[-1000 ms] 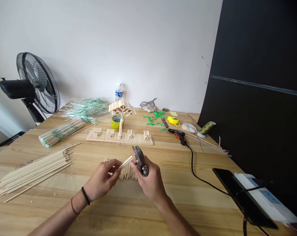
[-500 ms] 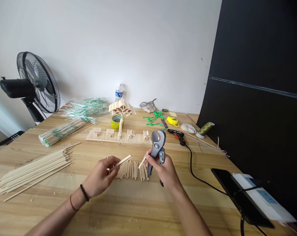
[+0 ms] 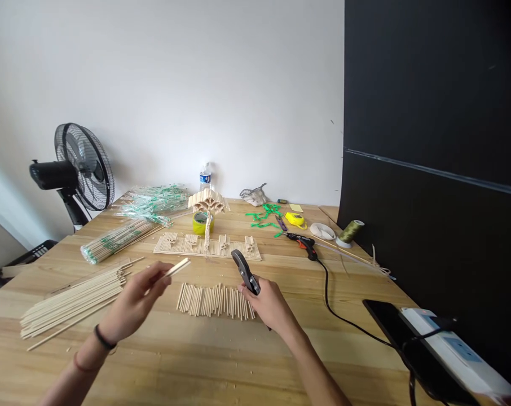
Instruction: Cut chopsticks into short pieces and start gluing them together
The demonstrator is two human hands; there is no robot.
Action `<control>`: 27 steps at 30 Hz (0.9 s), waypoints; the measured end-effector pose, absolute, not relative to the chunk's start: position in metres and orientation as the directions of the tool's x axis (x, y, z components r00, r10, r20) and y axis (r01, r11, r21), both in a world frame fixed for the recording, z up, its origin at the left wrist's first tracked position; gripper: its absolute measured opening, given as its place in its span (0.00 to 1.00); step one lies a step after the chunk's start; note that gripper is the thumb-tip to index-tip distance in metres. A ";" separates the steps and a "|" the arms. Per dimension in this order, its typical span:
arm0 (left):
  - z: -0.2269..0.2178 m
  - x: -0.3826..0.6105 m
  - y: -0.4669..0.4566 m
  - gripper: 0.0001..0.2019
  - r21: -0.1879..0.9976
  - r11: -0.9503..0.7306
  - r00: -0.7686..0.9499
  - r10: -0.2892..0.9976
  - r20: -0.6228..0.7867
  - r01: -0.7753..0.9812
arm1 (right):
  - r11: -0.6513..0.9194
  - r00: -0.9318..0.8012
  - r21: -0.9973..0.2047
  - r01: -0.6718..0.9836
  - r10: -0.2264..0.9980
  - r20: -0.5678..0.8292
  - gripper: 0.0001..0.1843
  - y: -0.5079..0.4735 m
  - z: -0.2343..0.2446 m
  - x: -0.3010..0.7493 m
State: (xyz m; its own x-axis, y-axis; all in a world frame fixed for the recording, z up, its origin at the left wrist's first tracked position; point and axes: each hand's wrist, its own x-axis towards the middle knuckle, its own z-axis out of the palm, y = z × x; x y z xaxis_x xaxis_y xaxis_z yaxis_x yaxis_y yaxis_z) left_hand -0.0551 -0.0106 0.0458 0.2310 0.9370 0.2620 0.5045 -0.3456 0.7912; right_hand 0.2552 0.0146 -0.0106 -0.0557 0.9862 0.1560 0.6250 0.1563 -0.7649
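Observation:
Between its fingers my left hand [image 3: 141, 293] pinches short wooden sticks [image 3: 178, 267], held above the table; their exact number is unclear. My right hand [image 3: 265, 300] is wrapped round the handles of a grey pipe cutter [image 3: 246, 272], its curved jaw pointing up and away from me. Beneath and between the hands lies a row of short cut sticks [image 3: 213, 300], laid side by side with uneven ends. Beyond them a stick-built model [image 3: 207, 204] with a roof on a post rises from a flat stick base [image 3: 234, 248] bearing several small stick pieces.
Long sticks [image 3: 75, 299] lie at left, with a wrapped stick bundle [image 3: 115, 239] and plastic wrappers [image 3: 154, 202] behind. At right are a glue gun [image 3: 304, 243], yellow tape measure [image 3: 296, 220], thread spool [image 3: 351, 231], phone [image 3: 412, 344] and power strip [image 3: 458, 349]. A fan [image 3: 84, 169] stands far left.
My left hand has moved left with its sticks. The cutter has turned and tilted left in my right hand, and the small stick at my right fingertips now lies with the row or is hidden.

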 end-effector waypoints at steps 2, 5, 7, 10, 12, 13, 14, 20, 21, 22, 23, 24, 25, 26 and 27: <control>0.044 -0.089 -0.026 0.17 0.729 -0.296 0.144 0.953 0.266 0.617 | 0.166 -0.078 -0.773 0.612 0.986 0.150 0.11 0.015 -0.010 0.256; 0.024 -0.149 -0.049 0.18 0.536 -0.123 -0.038 0.959 0.280 0.835 | 0.183 -0.098 -0.777 0.603 0.983 0.155 0.12 0.014 -0.009 0.256; 0.007 -0.186 -0.062 0.18 0.407 -0.020 -0.108 0.951 0.291 0.913 | 0.193 -0.101 -0.779 0.596 0.981 0.167 0.16 0.013 -0.008 0.254; -0.014 -0.222 -0.075 0.17 0.288 0.064 -0.141 0.956 0.257 0.956 | 0.199 -0.096 -0.790 0.580 0.980 0.176 0.19 0.012 -0.004 0.252; -0.021 -0.232 -0.078 0.17 0.266 0.100 -0.160 0.963 0.216 0.959 | 0.200 -0.098 -0.800 0.566 0.980 0.176 0.21 0.011 -0.001 0.250; -0.024 -0.235 -0.077 0.17 0.263 0.113 -0.170 0.964 0.204 0.958 | 0.201 -0.102 -0.805 0.558 0.979 0.175 0.21 0.010 -0.001 0.248; -0.027 -0.236 -0.076 0.17 0.263 0.121 -0.177 0.964 0.200 0.957 | 0.203 -0.105 -0.810 0.550 0.979 0.174 0.22 0.010 0.000 0.247; -0.025 -0.223 -0.065 0.10 0.345 0.142 -0.202 0.968 0.146 0.928 | 0.210 -0.123 -0.860 0.465 0.977 0.171 0.24 0.007 -0.001 0.241; -0.020 -0.213 -0.064 0.12 0.390 0.141 -0.205 0.970 0.128 0.910 | 0.208 -0.136 -0.872 0.444 0.977 0.163 0.24 0.006 -0.001 0.240; -0.013 -0.199 -0.064 0.15 0.442 0.133 -0.199 0.974 0.105 0.887 | 0.206 -0.152 -0.882 0.425 0.976 0.154 0.24 0.005 -0.002 0.237; -0.005 -0.182 -0.063 0.17 0.509 0.105 -0.165 0.983 0.075 0.855 | 0.201 -0.175 -0.896 0.395 0.974 0.142 0.23 0.004 -0.003 0.235; 0.004 -0.162 -0.063 0.20 0.588 0.049 -0.089 0.995 0.039 0.807 | 0.193 -0.203 -0.918 0.346 0.971 0.127 0.23 0.003 -0.003 0.232; 0.012 -0.141 -0.061 0.22 0.666 -0.004 -0.009 1.000 0.016 0.746 | 0.178 -0.238 -0.944 0.279 0.965 0.112 0.22 0.001 -0.004 0.228; 0.019 -0.119 -0.059 0.23 0.740 -0.042 0.065 0.998 -0.002 0.671 | 0.158 -0.277 -0.968 0.198 0.956 0.099 0.23 -0.001 -0.005 0.225; 0.023 -0.097 -0.056 0.24 0.803 -0.067 0.127 0.992 -0.011 0.592 | 0.133 -0.315 -0.985 0.108 0.944 0.093 0.24 -0.003 -0.005 0.221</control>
